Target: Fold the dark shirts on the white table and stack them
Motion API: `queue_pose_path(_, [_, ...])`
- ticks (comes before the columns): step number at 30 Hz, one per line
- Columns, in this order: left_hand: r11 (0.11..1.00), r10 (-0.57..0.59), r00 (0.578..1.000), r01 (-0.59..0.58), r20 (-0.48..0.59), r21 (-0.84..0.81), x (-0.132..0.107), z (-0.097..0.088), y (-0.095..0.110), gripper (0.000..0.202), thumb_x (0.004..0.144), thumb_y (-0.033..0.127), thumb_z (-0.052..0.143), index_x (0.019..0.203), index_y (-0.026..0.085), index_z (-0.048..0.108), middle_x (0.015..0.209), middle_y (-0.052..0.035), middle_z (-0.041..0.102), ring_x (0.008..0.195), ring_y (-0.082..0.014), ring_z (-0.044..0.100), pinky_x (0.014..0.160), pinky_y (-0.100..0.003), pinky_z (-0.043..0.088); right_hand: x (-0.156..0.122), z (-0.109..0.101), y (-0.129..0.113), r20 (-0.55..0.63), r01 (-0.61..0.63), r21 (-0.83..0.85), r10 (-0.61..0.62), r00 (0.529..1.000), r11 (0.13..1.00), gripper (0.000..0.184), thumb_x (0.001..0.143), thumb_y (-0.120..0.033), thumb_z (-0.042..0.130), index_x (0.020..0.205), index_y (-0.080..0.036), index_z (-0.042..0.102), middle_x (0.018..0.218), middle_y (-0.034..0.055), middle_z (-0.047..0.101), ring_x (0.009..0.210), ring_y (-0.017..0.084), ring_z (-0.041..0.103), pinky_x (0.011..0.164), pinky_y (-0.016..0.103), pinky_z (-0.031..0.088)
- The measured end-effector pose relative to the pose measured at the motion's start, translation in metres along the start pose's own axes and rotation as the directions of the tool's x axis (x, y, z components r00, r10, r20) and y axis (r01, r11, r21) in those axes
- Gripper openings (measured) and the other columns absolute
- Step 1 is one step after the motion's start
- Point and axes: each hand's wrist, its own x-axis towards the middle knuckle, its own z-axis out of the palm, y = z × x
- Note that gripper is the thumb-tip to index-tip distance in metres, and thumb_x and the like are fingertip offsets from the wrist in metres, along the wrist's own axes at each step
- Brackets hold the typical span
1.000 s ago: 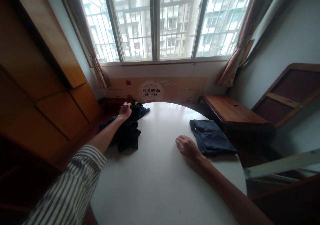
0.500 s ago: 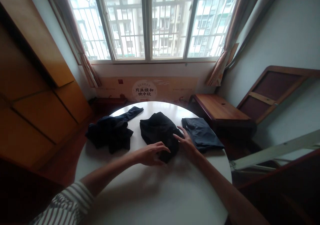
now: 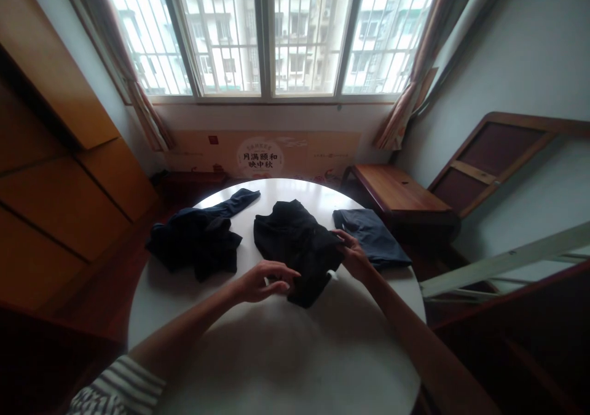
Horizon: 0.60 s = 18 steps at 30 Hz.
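A black garment point(image 3: 295, 243) lies crumpled in the middle of the round white table point(image 3: 276, 353). My left hand point(image 3: 260, 281) pinches its near edge with curled fingers. My right hand point(image 3: 353, 255) grips its right edge, fingers closed on the cloth. A heap of dark clothes point(image 3: 196, 237) lies to the left, partly hanging over the table's rim. A folded dark grey garment point(image 3: 371, 237) sits at the right, just beyond my right hand.
A low wooden bench point(image 3: 396, 190) stands past the table at the right. Wooden cabinets point(image 3: 69, 181) line the left wall. A framed wooden panel point(image 3: 498, 157) leans against the right wall. A pale rail point(image 3: 502, 261) crosses at right. Barred windows point(image 3: 271, 34) fill the back.
My left hand pulled a black garment from the left heap to the table's middle. Both hands then closed on its edges. The view tilted down and shifted left.
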Motion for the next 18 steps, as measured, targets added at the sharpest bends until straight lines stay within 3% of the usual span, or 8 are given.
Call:
queue_pose_path(2, [0.991, 0.022, 1.0, -0.024, 0.017, 0.133, -0.001, -0.004, -0.004, 0.039, 0.092, 0.034, 0.058, 0.128, 0.018, 0.061, 0.116, -0.0143, 0.067, 0.108, -0.0248, 0.063, 0.096, -0.04, 0.049, 0.002, -0.003, 0.0, -0.016, 0.041, -0.042, -0.042, 0.999, 0.998, 0.034, 0.072, -0.03, 0.069, 0.105, -0.023, 0.066, 0.091, 0.0016, 0.07, 0.073, 0.016, 0.062, 0.063, 0.025, 0.047])
queue_pose_path(4, [0.932, -0.066, 0.997, 0.071, -0.025, 0.355, -0.001, -0.007, -0.014, 0.059, 0.085, 0.038, 0.068, 0.138, 0.019, 0.052, 0.139, -0.0177, 0.053, 0.131, -0.0329, 0.046, 0.109, -0.053, 0.036, 0.005, -0.006, 0.001, -0.023, 0.038, -0.088, -0.04, 0.999, 0.995, 0.037, 0.071, -0.023, 0.062, 0.108, -0.023, 0.065, 0.094, 0.0016, 0.07, 0.073, 0.016, 0.061, 0.063, 0.025, 0.047])
queue_pose_path(6, [0.839, -0.194, 0.981, 0.18, -0.026, 0.514, -0.001, -0.008, -0.027, 0.075, 0.078, 0.037, 0.074, 0.144, 0.018, 0.044, 0.148, -0.0186, 0.043, 0.14, -0.0382, 0.033, 0.111, -0.062, 0.027, 0.006, -0.007, 0.003, -0.032, 0.012, -0.098, -0.015, 0.999, 0.995, 0.042, 0.069, -0.022, 0.061, 0.112, -0.023, 0.062, 0.092, 0.0013, 0.07, 0.073, 0.017, 0.062, 0.065, 0.027, 0.048])
queue_pose_path(8, [0.768, -0.272, 0.962, 0.221, -0.007, 0.602, 0.001, -0.008, -0.035, 0.069, 0.079, 0.026, 0.071, 0.143, 0.017, 0.046, 0.145, -0.0183, 0.046, 0.138, -0.0372, 0.037, 0.112, -0.063, 0.026, 0.007, -0.008, 0.006, -0.042, -0.014, -0.09, 0.01, 0.999, 0.996, 0.049, 0.071, -0.024, 0.063, 0.12, -0.025, 0.058, 0.092, 0.0013, 0.07, 0.072, 0.018, 0.063, 0.067, 0.029, 0.05])
queue_pose_path(11, [0.73, -0.25, 0.968, 0.175, 0.02, 0.661, 0.004, -0.009, -0.028, 0.047, 0.081, 0.01, 0.06, 0.128, 0.014, 0.059, 0.125, -0.0167, 0.061, 0.119, -0.0299, 0.057, 0.108, -0.052, 0.037, 0.008, -0.008, 0.009, -0.079, -0.034, -0.084, 0.027, 0.996, 0.996, 0.048, 0.076, -0.035, 0.067, 0.122, -0.026, 0.057, 0.096, 0.0032, 0.071, 0.078, 0.02, 0.065, 0.07, 0.031, 0.051])
queue_pose_path(14, [0.811, -0.188, 0.977, 0.097, 0.101, 0.577, 0.004, -0.009, 0.0, 0.026, 0.084, 0.021, 0.064, 0.108, 0.013, 0.069, 0.095, -0.0118, 0.07, 0.089, -0.0246, 0.067, 0.087, -0.038, 0.051, 0.005, -0.007, 0.007, -0.085, -0.036, -0.027, 0.034, 0.996, 0.999, 0.042, 0.08, -0.044, 0.064, 0.118, -0.026, 0.059, 0.102, 0.0036, 0.07, 0.088, 0.022, 0.066, 0.079, 0.032, 0.051])
queue_pose_path(16, [0.94, -0.124, 0.953, 0.024, 0.277, 0.34, 0.001, -0.009, 0.021, 0.029, 0.083, 0.037, 0.071, 0.102, 0.016, 0.071, 0.082, -0.0072, 0.071, 0.074, -0.0202, 0.068, 0.072, -0.029, 0.052, 0.001, -0.004, 0.003, -0.018, -0.077, -0.011, 0.077, 0.997, 0.997, 0.045, 0.081, -0.046, 0.064, 0.122, -0.027, 0.057, 0.101, 0.0025, 0.07, 0.085, 0.02, 0.065, 0.077, 0.031, 0.051])
queue_pose_path(18, [0.999, -0.027, 0.903, 0.013, 0.428, 0.036, -0.002, -0.01, 0.035, 0.029, 0.087, 0.043, 0.067, 0.102, 0.018, 0.072, 0.075, -0.0037, 0.071, 0.066, -0.0152, 0.067, 0.063, -0.022, 0.051, -0.003, 0.0, -0.002, 0.085, -0.147, -0.068, 0.152, 0.985, 0.987, 0.05, 0.08, -0.044, 0.066, 0.125, -0.026, 0.055, 0.097, 0.0015, 0.07, 0.074, 0.018, 0.063, 0.067, 0.029, 0.05])
